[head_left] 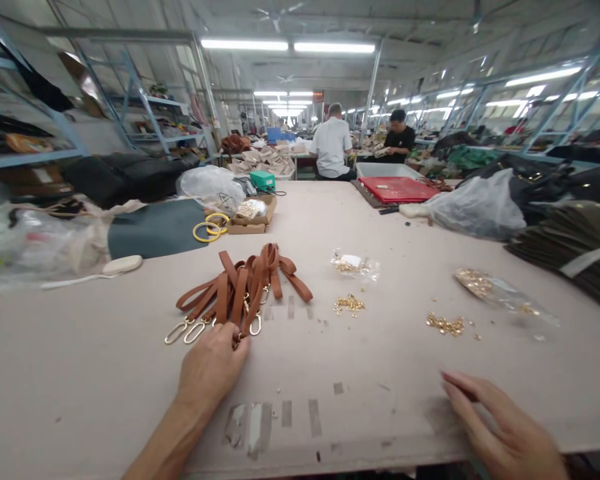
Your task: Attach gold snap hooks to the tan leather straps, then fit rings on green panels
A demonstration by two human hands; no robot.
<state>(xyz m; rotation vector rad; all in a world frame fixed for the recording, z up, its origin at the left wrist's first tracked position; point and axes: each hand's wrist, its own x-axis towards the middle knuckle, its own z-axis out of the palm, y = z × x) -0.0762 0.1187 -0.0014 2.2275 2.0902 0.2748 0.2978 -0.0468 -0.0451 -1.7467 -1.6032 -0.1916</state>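
A pile of brown leather straps (245, 283) with gold oval clasps (187, 331) lies on the pale worktable (105, 373). My left hand (213, 367) rests at the near end of the pile, fingers curled onto a strap end and its clasp. My right hand (500, 423) lies near the table's front edge at the right, fingers stretched out flat, holding nothing. Two small heaps of gold hardware (349, 304) (445, 325) lie between the hands and farther back.
Clear bags of gold parts (355, 265) (500, 293), yellow rings (210, 228), a cardboard box (250, 217), a red tray (397, 189), plastic bags (473, 203) and dark stacked material (570, 250) lie on the table. Two people work at the far end. Shelving stands left.
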